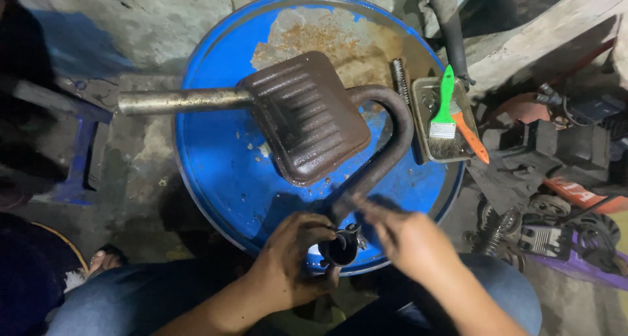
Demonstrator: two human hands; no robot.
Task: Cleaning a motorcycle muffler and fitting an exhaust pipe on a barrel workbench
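A dark brown ribbed exhaust muffler [307,117] lies on top of a blue drum [222,172]. A straight metal pipe [183,101] sticks out of it to the left, and a curved pipe [386,146] bends round its right side toward me. My left hand [294,261] grips the round end of the curved pipe [340,247] at the drum's near rim. My right hand [402,238] is blurred, its fingers laid on the curved pipe just above that end.
A small metal tray [425,94] at the drum's right edge holds a green-handled paintbrush [445,107] and an orange-handled tool [471,136]. A wire brush [399,77] lies beside it. Machine parts and an engine [556,179] crowd the floor on the right. My jeans-clad knees [131,303] are below.
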